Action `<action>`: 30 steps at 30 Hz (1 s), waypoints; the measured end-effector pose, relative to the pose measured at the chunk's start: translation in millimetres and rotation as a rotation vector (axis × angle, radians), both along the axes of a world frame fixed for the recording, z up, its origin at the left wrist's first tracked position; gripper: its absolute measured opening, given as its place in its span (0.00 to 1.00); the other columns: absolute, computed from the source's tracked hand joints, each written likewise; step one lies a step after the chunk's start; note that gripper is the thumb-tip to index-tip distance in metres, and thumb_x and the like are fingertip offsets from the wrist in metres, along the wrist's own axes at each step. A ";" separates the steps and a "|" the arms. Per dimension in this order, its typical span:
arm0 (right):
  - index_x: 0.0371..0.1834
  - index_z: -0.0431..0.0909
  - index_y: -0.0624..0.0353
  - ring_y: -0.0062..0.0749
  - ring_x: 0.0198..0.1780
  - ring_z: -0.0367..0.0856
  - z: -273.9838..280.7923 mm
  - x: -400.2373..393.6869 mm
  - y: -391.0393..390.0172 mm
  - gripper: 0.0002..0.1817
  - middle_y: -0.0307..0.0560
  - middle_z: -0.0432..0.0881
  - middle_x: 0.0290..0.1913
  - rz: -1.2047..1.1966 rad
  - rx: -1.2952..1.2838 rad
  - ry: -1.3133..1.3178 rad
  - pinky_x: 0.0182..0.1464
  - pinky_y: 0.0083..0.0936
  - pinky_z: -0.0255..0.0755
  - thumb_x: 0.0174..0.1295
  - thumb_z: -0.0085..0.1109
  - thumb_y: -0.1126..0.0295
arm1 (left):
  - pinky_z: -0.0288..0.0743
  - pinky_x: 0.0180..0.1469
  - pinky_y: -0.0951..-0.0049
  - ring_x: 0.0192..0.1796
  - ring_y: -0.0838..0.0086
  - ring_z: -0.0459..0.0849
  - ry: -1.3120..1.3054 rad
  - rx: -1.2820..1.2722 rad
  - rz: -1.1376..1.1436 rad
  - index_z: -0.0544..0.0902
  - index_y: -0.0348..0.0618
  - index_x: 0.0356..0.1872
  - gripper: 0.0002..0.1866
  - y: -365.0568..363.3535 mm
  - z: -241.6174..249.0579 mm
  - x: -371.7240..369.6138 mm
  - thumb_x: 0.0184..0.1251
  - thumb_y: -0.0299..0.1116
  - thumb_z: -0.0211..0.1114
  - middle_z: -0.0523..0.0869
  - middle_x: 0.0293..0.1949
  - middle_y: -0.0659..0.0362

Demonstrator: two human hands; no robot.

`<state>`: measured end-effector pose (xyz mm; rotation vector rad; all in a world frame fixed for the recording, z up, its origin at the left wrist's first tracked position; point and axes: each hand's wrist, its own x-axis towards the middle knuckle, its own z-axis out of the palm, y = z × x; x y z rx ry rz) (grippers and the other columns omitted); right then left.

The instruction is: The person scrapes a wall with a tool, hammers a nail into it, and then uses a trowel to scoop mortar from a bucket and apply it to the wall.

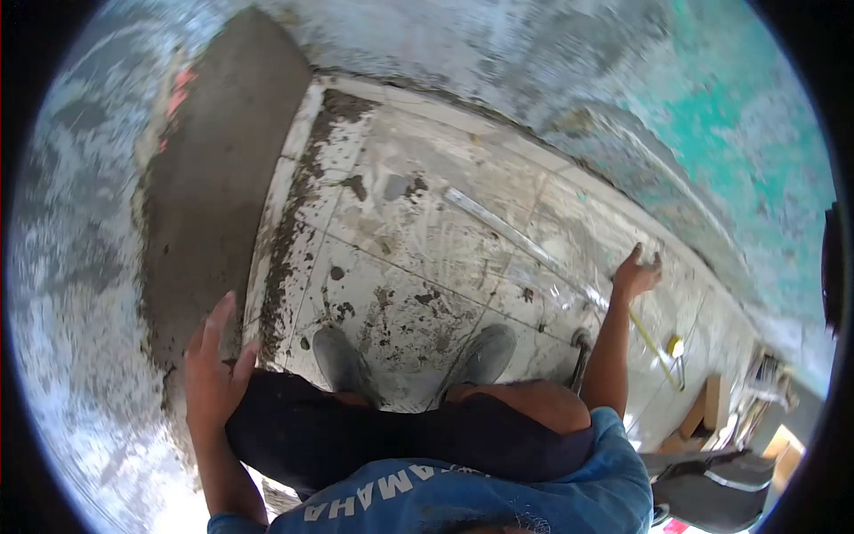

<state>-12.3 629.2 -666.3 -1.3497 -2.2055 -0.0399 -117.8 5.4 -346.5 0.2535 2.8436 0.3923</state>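
My left hand point(213, 369) is raised with its fingers apart, right beside a smooth grey-brown patch of fresh plaster point(218, 169) low on the left wall. Nothing shows in it. My right hand point(637, 274) reaches out to the right over the tiled floor, fingers spread and a little curled, also holding nothing. Just left of that wrist, a long metallic straight bar point(511, 233) lies slantwise across the tiles. A yellow tape measure point(676, 345) rests farther right, near a yellow strip point(652, 340).
Grey boots point(487, 353) stand on light floor tiles point(391, 276) spattered with mortar. A dark-handled tool point(581, 351) lies beside my right knee. Patchy grey and green wall point(729, 107) runs along the far side. Wood pieces point(712, 405) and a dark bag point(716, 489) sit at lower right.
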 end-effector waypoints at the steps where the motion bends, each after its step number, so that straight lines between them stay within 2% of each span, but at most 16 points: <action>1: 0.58 0.72 0.63 0.54 0.61 0.68 35.7 -26.1 -19.3 0.30 0.60 0.76 0.54 0.098 0.112 0.080 0.62 0.47 0.61 0.59 0.66 0.55 | 0.72 0.57 0.58 0.57 0.49 0.77 -0.002 0.044 -0.007 0.72 0.44 0.63 0.29 -1.1 0.7 0.1 0.60 0.35 0.68 0.80 0.56 0.47; 2: 0.58 0.72 0.63 0.54 0.61 0.68 66.1 -50.1 -37.9 0.30 0.60 0.76 0.54 0.129 0.114 0.088 0.62 0.47 0.61 0.59 0.66 0.55 | 0.72 0.57 0.58 0.57 0.49 0.77 0.005 0.047 0.025 0.72 0.44 0.63 0.29 -1.2 1.5 -0.4 0.60 0.35 0.68 0.80 0.56 0.47; 4: 0.59 0.71 0.64 0.53 0.62 0.68 112.0 -88.5 -75.1 0.28 0.58 0.76 0.55 0.509 0.256 0.227 0.64 0.46 0.60 0.59 0.66 0.62 | 0.71 0.59 0.60 0.58 0.52 0.79 -0.058 0.066 0.037 0.72 0.43 0.63 0.29 -1.4 3.4 -1.7 0.58 0.31 0.67 0.81 0.55 0.46; 5: 0.59 0.72 0.63 0.53 0.62 0.69 117.0 -102.4 -88.0 0.26 0.57 0.76 0.56 0.645 0.166 0.191 0.65 0.45 0.60 0.58 0.67 0.66 | 0.71 0.59 0.60 0.58 0.52 0.79 -0.059 0.078 0.053 0.72 0.43 0.63 0.29 -3.6 3.4 -2.4 0.58 0.31 0.67 0.81 0.55 0.46; 8: 0.57 0.74 0.61 0.51 0.63 0.71 95.5 -137.2 -130.9 0.24 0.56 0.75 0.59 1.138 -0.016 -0.021 0.65 0.42 0.64 0.57 0.66 0.69 | 0.72 0.58 0.60 0.55 0.51 0.80 -0.113 0.100 0.002 0.74 0.44 0.60 0.27 -8.4 5.4 -4.4 0.59 0.34 0.67 0.81 0.54 0.47; 10: 0.56 0.76 0.58 0.48 0.60 0.73 48.5 -158.3 -146.3 0.22 0.52 0.75 0.59 1.315 0.039 -0.228 0.61 0.41 0.68 0.57 0.64 0.66 | 0.72 0.57 0.59 0.54 0.51 0.80 -0.185 0.084 0.014 0.75 0.44 0.60 0.26 -7.6 10.5 -5.5 0.60 0.37 0.67 0.81 0.54 0.47; 12: 0.56 0.75 0.59 0.49 0.58 0.75 20.0 -184.4 -164.3 0.20 0.52 0.77 0.56 1.352 -0.105 -0.356 0.60 0.41 0.69 0.61 0.59 0.65 | 0.72 0.57 0.59 0.54 0.50 0.80 -0.245 0.129 0.072 0.75 0.45 0.59 0.26 -9.0 14.5 -3.7 0.59 0.37 0.67 0.81 0.54 0.47; 14: 0.55 0.75 0.61 0.51 0.56 0.75 -11.4 -213.8 -176.5 0.20 0.54 0.78 0.55 1.361 -0.185 -0.272 0.60 0.41 0.69 0.61 0.58 0.64 | 0.72 0.57 0.58 0.55 0.50 0.79 -0.306 0.156 0.124 0.75 0.46 0.59 0.26 -13.5 17.3 -1.1 0.59 0.38 0.67 0.80 0.54 0.47; 15: 0.55 0.75 0.61 0.51 0.56 0.75 -26.3 -228.6 -184.7 0.20 0.54 0.78 0.55 1.365 -0.190 -0.277 0.60 0.41 0.69 0.61 0.58 0.64 | 0.73 0.54 0.57 0.53 0.49 0.79 -0.224 0.098 0.046 0.75 0.46 0.60 0.27 -16.1 18.7 2.7 0.58 0.37 0.68 0.81 0.52 0.46; 17: 0.54 0.76 0.61 0.51 0.55 0.76 -44.0 -247.4 -204.5 0.19 0.55 0.79 0.53 1.120 -0.281 -0.180 0.59 0.42 0.69 0.61 0.59 0.64 | 0.74 0.51 0.57 0.51 0.48 0.79 -0.150 0.040 -0.031 0.74 0.46 0.60 0.28 -21.2 22.3 10.2 0.57 0.37 0.69 0.81 0.50 0.45; 19: 0.52 0.77 0.60 0.50 0.56 0.76 -42.0 -249.9 -228.7 0.18 0.54 0.80 0.52 1.147 -0.307 -0.261 0.59 0.41 0.69 0.61 0.59 0.64 | 0.74 0.52 0.56 0.50 0.47 0.80 -0.183 0.007 0.074 0.75 0.45 0.59 0.28 -26.7 24.1 14.6 0.56 0.37 0.69 0.81 0.50 0.45; 21: 0.51 0.78 0.59 0.49 0.56 0.76 -24.4 -247.1 -240.1 0.18 0.53 0.81 0.52 1.186 -0.333 -0.345 0.59 0.41 0.69 0.61 0.59 0.63 | 0.74 0.52 0.56 0.50 0.48 0.80 -0.197 0.037 0.115 0.75 0.45 0.59 0.27 -30.8 24.8 18.1 0.56 0.37 0.69 0.81 0.49 0.45; 23: 0.49 0.80 0.57 0.45 0.57 0.76 -2.0 -241.2 -252.5 0.16 0.52 0.82 0.51 1.783 -0.294 -0.363 0.58 0.40 0.69 0.61 0.60 0.63 | 0.73 0.53 0.56 0.51 0.48 0.80 -0.209 0.049 0.202 0.76 0.45 0.58 0.27 -36.5 29.5 20.0 0.56 0.37 0.70 0.81 0.49 0.45; 27: 0.49 0.81 0.55 0.45 0.58 0.76 67.2 -256.7 -253.8 0.16 0.50 0.80 0.55 1.702 -0.230 -0.185 0.58 0.40 0.69 0.57 0.65 0.66 | 0.73 0.52 0.56 0.50 0.48 0.79 -0.239 0.116 0.275 0.76 0.44 0.58 0.25 -50.3 30.7 9.8 0.59 0.39 0.68 0.82 0.47 0.44; 29: 0.52 0.79 0.54 0.47 0.60 0.75 129.0 -278.7 -250.8 0.21 0.50 0.77 0.58 1.627 -0.064 -0.116 0.61 0.39 0.68 0.54 0.69 0.68 | 0.73 0.52 0.56 0.51 0.47 0.79 -0.183 0.122 0.363 0.77 0.45 0.57 0.23 -56.8 28.8 7.8 0.61 0.37 0.65 0.81 0.49 0.44; 30: 0.53 0.78 0.54 0.49 0.61 0.74 181.0 -288.8 -253.0 0.23 0.51 0.77 0.58 1.579 0.043 -0.117 0.61 0.42 0.67 0.53 0.70 0.67 | 0.73 0.52 0.57 0.50 0.48 0.79 -0.157 0.154 0.365 0.77 0.45 0.57 0.22 -60.8 28.9 5.6 0.62 0.37 0.65 0.82 0.48 0.45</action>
